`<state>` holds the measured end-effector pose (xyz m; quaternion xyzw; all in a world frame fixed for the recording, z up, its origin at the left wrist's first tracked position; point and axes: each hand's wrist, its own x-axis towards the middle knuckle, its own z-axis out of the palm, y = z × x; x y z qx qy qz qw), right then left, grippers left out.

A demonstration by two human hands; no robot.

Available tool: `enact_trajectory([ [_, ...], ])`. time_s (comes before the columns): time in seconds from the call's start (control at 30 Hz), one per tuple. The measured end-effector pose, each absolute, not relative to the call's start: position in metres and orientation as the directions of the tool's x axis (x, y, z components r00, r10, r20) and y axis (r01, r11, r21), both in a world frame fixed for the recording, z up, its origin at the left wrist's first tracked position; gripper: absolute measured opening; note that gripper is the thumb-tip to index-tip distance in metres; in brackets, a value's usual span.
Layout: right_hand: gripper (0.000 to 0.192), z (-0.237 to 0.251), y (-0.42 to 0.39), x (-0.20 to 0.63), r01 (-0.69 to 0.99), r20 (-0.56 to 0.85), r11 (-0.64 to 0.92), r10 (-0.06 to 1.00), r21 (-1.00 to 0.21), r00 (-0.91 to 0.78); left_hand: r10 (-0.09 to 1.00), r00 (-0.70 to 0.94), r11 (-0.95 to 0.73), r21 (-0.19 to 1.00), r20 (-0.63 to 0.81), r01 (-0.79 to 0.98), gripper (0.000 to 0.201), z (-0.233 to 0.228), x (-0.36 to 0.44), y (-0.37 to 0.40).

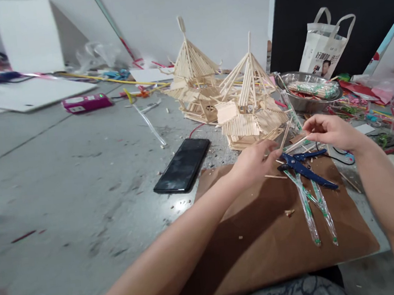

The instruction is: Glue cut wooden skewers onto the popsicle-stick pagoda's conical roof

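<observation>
My right hand pinches the end of a pale wooden chopstick between thumb and fingers. Across from it, my left hand has its fingers curled together near the stick's other end; what is between them is hidden. Just below both hands, blue-handled cutting pliers lie on a brown board. Clear, green-printed chopstick wrappers stretch beneath the pliers. Behind my left hand stands a small pavilion of wooden sticks with an open stick roof. A second pavilion, its roof more filled in, stands farther back.
A black phone lies left of the board. A metal bowl with wrapped chopsticks sits at the back right, before a white paper bag. A purple pack rests at the far left. Colourful clutter covers the right side.
</observation>
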<state>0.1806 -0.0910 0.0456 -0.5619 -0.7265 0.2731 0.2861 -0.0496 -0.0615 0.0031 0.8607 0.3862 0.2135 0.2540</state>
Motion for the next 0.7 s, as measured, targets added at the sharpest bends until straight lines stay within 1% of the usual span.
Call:
enact_trajectory([
  [0.13,0.019,0.058,-0.085,0.151,0.552,0.128,0.271,0.950,-0.789,-0.283,0.737,0.642,-0.560,0.721,0.209,0.408,0.028,0.010,-0.048,-0.064],
  [0.2,0.019,0.063,-0.079,0.141,0.497,0.160,0.291,0.944,-0.818,-0.289,0.749,0.630,-0.517,0.775,0.204,0.364,0.030,0.013,-0.051,-0.063],
  [0.27,0.022,0.066,-0.070,0.132,0.439,0.218,0.318,0.940,-0.840,-0.263,0.797,0.571,-0.432,0.846,0.196,0.314,0.029,0.014,-0.053,-0.060],
  [0.37,0.024,0.067,-0.052,0.120,0.380,0.360,0.375,0.926,-0.846,-0.113,0.904,0.375,-0.274,0.952,0.205,0.140,0.028,0.013,-0.054,-0.051],
  [0.43,0.020,0.068,-0.039,0.112,0.372,0.412,0.378,0.911,-0.848,0.012,0.951,0.226,-0.214,0.977,0.213,-0.022,0.033,0.011,-0.051,-0.042],
  [0.5,0.016,0.069,-0.027,0.105,0.360,0.392,0.336,0.916,-0.870,0.091,0.968,0.128,-0.201,0.972,0.215,-0.119,0.036,0.008,-0.046,-0.032],
  [0.57,0.016,0.070,-0.018,0.098,0.345,0.343,0.288,0.933,-0.893,0.110,0.972,0.092,-0.201,0.967,0.217,-0.158,0.037,0.004,-0.042,-0.024],
  [0.7,0.023,0.070,-0.003,0.087,0.371,0.304,0.254,0.949,-0.893,0.081,0.972,0.116,-0.189,0.971,0.206,-0.144,0.039,0.000,-0.036,-0.012],
])
